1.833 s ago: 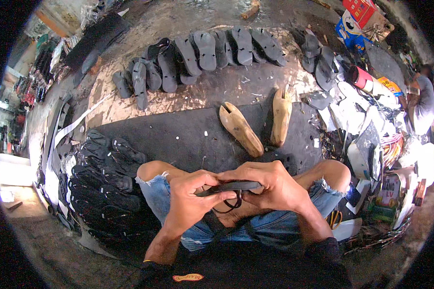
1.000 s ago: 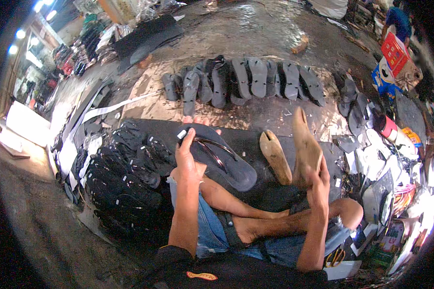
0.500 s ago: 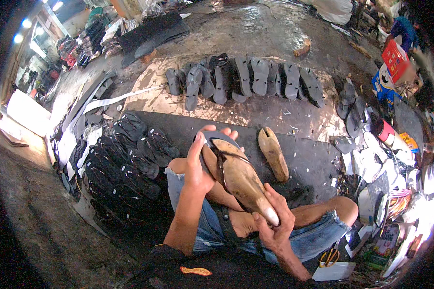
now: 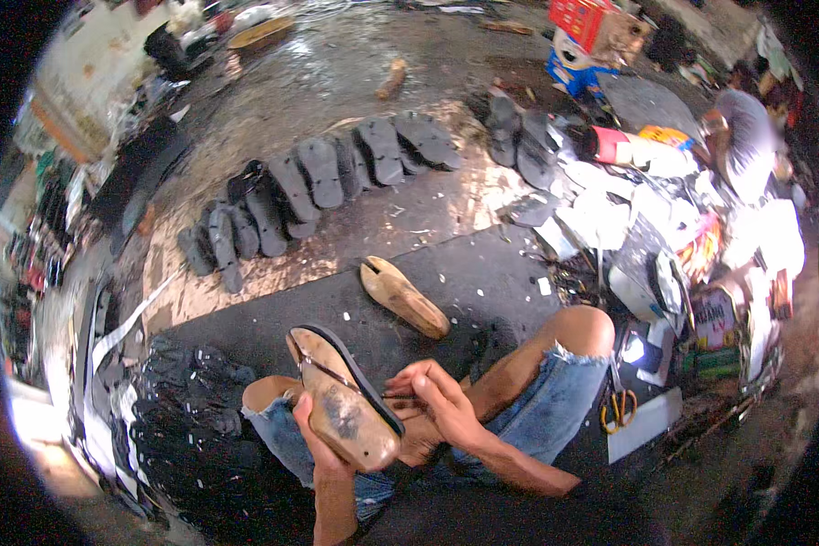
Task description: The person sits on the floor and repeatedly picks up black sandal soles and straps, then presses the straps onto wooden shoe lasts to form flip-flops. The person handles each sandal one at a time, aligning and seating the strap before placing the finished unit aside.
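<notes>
My left hand (image 4: 323,437) is wrapped round a worn wooden shoe last (image 4: 346,414), gripping it by its left side low down. A dark thong sandal is fitted on the last, its black sole (image 4: 357,375) turned to the right and its thin dark strap (image 4: 323,364) crossing the wood. Just right of the sole is my right hand (image 4: 439,400), fingers loosely bent with gaps between them and nothing visible in them. Whether its fingertips touch the sole is unclear. A second wooden last (image 4: 405,298) lies beyond my hands on the black mat (image 4: 264,318).
Grey sandal soles (image 4: 314,173) stand in a row on a board ahead. Finished black sandals (image 4: 191,428) are heaped at my left. To the right are yellow-handled scissors (image 4: 619,409), paper scraps (image 4: 601,218) and a person (image 4: 742,136) farther off.
My right hand has let go of the last's heel. The left hand has brought the last lower and turned it, sole to the right. The view has swung right.
</notes>
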The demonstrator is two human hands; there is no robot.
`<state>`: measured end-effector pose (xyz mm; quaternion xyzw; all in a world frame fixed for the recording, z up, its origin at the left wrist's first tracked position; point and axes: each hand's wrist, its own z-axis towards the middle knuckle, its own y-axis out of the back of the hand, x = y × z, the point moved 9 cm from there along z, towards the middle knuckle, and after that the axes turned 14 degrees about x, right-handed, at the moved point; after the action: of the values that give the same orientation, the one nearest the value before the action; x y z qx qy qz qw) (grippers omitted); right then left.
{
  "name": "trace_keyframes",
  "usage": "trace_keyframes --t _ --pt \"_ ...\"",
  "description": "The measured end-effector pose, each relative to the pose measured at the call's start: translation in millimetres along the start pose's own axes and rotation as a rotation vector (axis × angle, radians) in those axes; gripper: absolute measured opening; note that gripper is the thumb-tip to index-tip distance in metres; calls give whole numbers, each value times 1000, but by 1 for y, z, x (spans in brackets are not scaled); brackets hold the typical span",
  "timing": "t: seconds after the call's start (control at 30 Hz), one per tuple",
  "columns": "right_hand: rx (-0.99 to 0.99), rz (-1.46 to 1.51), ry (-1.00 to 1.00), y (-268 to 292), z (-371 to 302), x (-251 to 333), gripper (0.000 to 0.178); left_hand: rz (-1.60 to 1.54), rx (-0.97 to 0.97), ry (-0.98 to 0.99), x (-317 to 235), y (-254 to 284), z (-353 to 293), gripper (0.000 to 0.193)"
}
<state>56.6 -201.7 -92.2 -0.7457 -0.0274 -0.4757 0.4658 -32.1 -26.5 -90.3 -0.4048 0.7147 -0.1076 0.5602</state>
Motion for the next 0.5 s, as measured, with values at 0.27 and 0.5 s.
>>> trace_keyframes --t 0.27,0.5 --pt "171 -191 -214 -28 -5 -15 40 -19 -61 -1 -16 -21 -21 80" --pt "165 468 -533 -51 -36 -59 48 154 -77 14 -20 -3 -32 72"
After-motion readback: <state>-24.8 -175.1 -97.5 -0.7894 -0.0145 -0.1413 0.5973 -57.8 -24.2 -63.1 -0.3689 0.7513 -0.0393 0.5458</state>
